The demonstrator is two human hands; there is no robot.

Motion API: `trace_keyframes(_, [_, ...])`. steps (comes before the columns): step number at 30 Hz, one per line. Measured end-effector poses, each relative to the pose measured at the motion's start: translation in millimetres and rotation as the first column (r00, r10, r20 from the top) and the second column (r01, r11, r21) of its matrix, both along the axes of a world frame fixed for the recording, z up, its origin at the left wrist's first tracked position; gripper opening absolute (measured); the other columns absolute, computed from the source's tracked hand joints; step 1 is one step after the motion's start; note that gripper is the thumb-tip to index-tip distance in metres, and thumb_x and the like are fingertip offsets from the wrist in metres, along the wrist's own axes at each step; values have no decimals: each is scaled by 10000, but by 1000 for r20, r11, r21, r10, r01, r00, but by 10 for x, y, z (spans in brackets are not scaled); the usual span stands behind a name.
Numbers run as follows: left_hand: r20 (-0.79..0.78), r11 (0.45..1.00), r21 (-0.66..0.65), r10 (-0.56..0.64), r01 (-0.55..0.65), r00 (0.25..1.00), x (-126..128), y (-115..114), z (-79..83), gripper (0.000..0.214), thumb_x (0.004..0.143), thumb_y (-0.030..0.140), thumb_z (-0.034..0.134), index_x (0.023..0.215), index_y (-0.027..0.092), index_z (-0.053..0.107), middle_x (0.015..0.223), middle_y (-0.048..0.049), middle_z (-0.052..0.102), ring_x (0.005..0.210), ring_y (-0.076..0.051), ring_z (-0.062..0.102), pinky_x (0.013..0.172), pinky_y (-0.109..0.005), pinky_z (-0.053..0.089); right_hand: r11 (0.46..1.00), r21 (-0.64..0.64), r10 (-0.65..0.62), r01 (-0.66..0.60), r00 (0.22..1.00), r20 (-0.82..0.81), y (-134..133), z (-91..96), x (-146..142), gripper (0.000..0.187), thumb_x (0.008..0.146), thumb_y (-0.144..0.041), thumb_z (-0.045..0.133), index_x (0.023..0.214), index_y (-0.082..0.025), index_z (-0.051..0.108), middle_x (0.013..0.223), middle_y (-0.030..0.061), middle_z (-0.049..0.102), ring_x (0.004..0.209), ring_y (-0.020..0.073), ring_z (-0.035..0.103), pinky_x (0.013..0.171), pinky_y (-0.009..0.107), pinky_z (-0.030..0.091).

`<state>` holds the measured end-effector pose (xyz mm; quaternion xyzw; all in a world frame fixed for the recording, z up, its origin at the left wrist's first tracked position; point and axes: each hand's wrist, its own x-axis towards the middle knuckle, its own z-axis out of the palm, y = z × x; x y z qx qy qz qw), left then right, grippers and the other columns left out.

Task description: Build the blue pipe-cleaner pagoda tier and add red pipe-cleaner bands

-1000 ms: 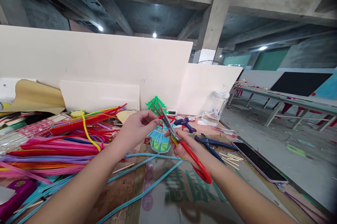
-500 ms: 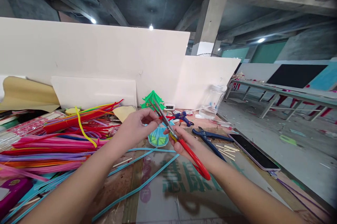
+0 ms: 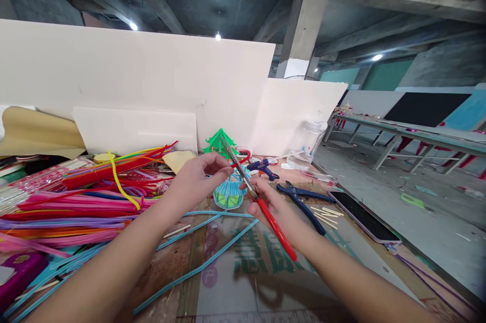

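Observation:
In my right hand (image 3: 270, 202) is a pair of scissors (image 3: 274, 227) with red handles, blades pointing up and away. The blades now lie nearly together. My left hand (image 3: 205, 180) pinches a short red pipe cleaner (image 3: 243, 157), which curves up behind the blades. Behind my hands stands a blue, rounded craft piece (image 3: 228, 196) with green panels. Farther back is a green pointed, roof-like craft piece (image 3: 221, 142), partly covered by the scissor tips. Light-blue pipe cleaners (image 3: 205, 261) stretch across the table below my hands.
Bundles of coloured pipe cleaners (image 3: 76, 206) fill the left side. A blue glue gun (image 3: 265, 167), dark-blue pliers (image 3: 301, 206), short wooden sticks (image 3: 325, 215), a phone (image 3: 366, 216) and a clear jar (image 3: 307, 146) are on the right. White boards (image 3: 152, 70) stand behind.
The scissor blades and handles have come closer together. The red pipe cleaner now shows as a curl to the right of the blades. My hands stay in almost the same place.

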<state>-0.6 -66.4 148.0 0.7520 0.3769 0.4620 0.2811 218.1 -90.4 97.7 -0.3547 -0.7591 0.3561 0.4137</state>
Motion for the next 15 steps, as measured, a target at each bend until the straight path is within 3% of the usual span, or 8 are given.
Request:
trace_keyframes(5, [-71, 997, 34, 74, -72, 995, -20, 14, 4, 243, 899, 443, 636, 881, 208, 697, 828, -2, 724, 726, -170, 652, 648, -267, 482, 992, 37, -122, 122, 992, 12, 112, -34, 13, 503, 815, -657, 674, 1052, -223, 583, 826, 2, 565, 765, 186, 529, 707, 311, 452])
trace_keyframes(8, [-75, 987, 45, 155, -152, 985, -103, 44, 50, 269, 894, 462, 635, 888, 200, 694, 816, -10, 728, 729, -176, 658, 663, -277, 481, 990, 54, -134, 130, 989, 67, 169, 74, 141, 502, 802, -621, 714, 1076, -213, 611, 823, -3, 568, 732, 171, 505, 668, 291, 424])
trace_keyframes(11, [-7, 958, 74, 277, -276, 961, -243, 120, 94, 296, 879, 484, 640, 918, 195, 691, 817, -16, 730, 754, -180, 662, 707, -286, 485, 995, 96, -66, 41, 956, 284, 142, 278, 309, 456, 809, -552, 753, 1092, -207, 661, 850, -3, 585, 751, 171, 509, 685, 283, 413])
trace_keyframes(15, [67, 947, 17, 320, -322, 945, -392, 234, 104, 304, 863, 481, 636, 945, 194, 693, 778, -9, 728, 724, -170, 654, 679, -270, 476, 985, 88, 64, -150, 783, 619, 55, 367, 372, 329, 831, -448, 775, 1074, -238, 702, 919, 10, 670, 824, 199, 591, 712, 275, 436])
